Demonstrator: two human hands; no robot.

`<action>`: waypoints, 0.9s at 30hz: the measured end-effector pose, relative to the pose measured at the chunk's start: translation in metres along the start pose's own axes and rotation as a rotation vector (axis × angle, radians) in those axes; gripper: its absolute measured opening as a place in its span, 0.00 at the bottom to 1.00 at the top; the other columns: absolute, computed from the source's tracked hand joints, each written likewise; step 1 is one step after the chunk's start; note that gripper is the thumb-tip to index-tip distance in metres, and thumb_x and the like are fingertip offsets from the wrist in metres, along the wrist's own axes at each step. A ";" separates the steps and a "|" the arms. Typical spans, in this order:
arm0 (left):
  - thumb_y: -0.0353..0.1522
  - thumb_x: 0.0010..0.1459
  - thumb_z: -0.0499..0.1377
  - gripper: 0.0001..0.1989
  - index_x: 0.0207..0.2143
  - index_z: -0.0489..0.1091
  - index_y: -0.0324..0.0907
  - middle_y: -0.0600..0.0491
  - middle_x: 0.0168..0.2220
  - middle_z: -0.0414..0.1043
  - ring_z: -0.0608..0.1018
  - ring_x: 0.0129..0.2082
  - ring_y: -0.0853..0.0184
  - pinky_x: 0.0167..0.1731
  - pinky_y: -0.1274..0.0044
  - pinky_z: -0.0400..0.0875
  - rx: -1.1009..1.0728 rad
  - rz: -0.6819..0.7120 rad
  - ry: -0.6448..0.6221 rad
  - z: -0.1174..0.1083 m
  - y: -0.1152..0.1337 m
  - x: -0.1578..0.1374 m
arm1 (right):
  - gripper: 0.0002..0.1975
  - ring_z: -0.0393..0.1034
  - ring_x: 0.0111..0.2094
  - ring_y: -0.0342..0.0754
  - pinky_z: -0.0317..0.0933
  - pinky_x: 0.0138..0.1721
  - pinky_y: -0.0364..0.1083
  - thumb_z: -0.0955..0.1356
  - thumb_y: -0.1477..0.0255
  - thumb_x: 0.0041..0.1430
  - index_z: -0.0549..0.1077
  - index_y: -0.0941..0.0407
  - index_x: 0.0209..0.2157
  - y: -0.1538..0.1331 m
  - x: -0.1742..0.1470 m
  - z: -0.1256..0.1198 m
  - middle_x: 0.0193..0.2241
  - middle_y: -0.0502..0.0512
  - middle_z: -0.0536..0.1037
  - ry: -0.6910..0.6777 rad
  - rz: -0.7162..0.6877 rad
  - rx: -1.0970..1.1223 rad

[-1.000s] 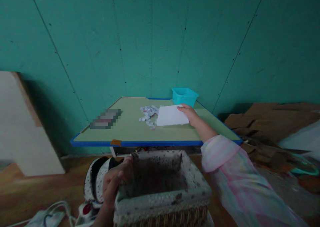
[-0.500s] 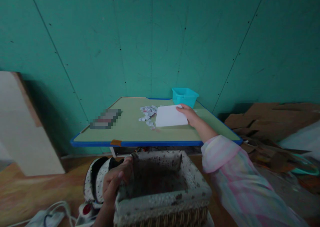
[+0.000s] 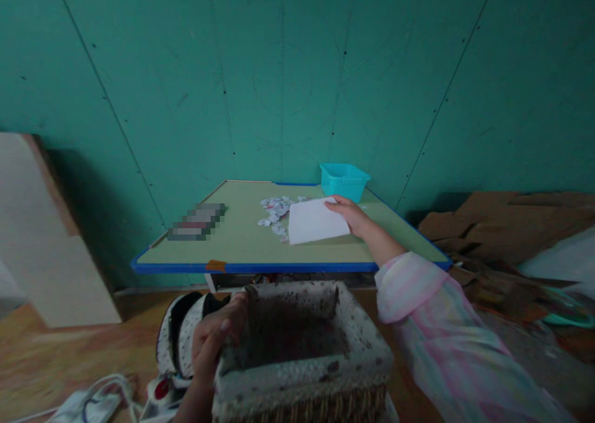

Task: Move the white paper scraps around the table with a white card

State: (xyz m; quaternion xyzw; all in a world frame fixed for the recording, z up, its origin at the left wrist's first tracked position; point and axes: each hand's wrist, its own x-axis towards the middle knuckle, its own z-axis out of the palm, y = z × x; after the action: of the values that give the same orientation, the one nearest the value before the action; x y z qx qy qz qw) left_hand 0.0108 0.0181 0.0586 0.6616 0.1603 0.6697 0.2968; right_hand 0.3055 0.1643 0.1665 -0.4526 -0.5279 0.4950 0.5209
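My right hand (image 3: 349, 214) pinches the right end of a white sheet of paper (image 3: 318, 222), thumb on top, holding it low over the table. Just left of the sheet lies a loose pile of small torn paper scraps (image 3: 275, 209); the sheet may hide some of them. My left hand (image 3: 219, 330) is closed around the left rim of a fabric-lined wicker basket (image 3: 304, 373), which stands below the table's front edge. The basket's inside is dark, so what it holds cannot be made out.
The pale green table (image 3: 242, 249) has blue-taped edges. A turquoise plastic bin (image 3: 344, 181) stands at its back right, and a pixelated flat item (image 3: 196, 222) lies at its left. Cardboard (image 3: 506, 221) is heaped on the right; a power strip (image 3: 86, 406) with cables lies lower left.
The sheet in my right hand has tilted, its left near corner dropping slightly toward me. My left hand and the basket stay where they were.
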 end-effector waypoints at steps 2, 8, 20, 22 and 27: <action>0.36 0.62 0.52 0.22 0.15 0.64 0.42 0.55 0.15 0.66 0.68 0.19 0.66 0.41 0.69 0.67 -0.030 -0.005 -0.011 0.001 0.001 0.001 | 0.17 0.67 0.24 0.43 0.57 0.25 0.41 0.75 0.64 0.39 0.70 0.53 0.31 0.001 0.000 0.001 0.24 0.46 0.75 -0.004 -0.036 -0.012; 0.34 0.62 0.52 0.21 0.15 0.64 0.42 0.55 0.16 0.66 0.69 0.19 0.66 0.44 0.70 0.66 -0.028 -0.017 -0.024 -0.003 -0.003 -0.003 | 0.18 0.66 0.23 0.43 0.57 0.25 0.42 0.75 0.63 0.40 0.70 0.54 0.33 0.001 -0.001 0.000 0.24 0.46 0.74 -0.053 0.007 -0.071; 0.36 0.62 0.51 0.22 0.14 0.64 0.43 0.54 0.14 0.64 0.67 0.17 0.65 0.39 0.66 0.66 -0.009 -0.041 0.001 0.001 -0.001 -0.002 | 0.16 0.68 0.23 0.44 0.59 0.26 0.43 0.75 0.65 0.42 0.71 0.54 0.33 0.001 -0.002 0.002 0.24 0.47 0.76 -0.077 0.027 -0.061; 0.36 0.62 0.51 0.23 0.14 0.63 0.43 0.54 0.13 0.63 0.66 0.17 0.65 0.37 0.66 0.66 -0.010 -0.040 0.000 0.000 -0.001 -0.003 | 0.16 0.67 0.23 0.43 0.59 0.26 0.42 0.75 0.64 0.42 0.71 0.54 0.33 0.001 -0.002 0.002 0.24 0.47 0.75 -0.040 -0.011 -0.079; 0.36 0.62 0.52 0.22 0.14 0.64 0.42 0.54 0.14 0.65 0.67 0.18 0.65 0.38 0.67 0.67 -0.019 -0.028 -0.005 0.000 -0.002 -0.002 | 0.18 0.66 0.23 0.42 0.57 0.24 0.41 0.75 0.63 0.41 0.70 0.54 0.32 0.002 -0.001 0.002 0.23 0.46 0.75 -0.053 -0.010 -0.102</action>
State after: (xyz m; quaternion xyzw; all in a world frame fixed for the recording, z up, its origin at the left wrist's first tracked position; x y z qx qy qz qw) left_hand 0.0108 0.0182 0.0556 0.6582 0.1625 0.6652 0.3128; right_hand 0.3035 0.1635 0.1644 -0.4626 -0.5683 0.4769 0.4854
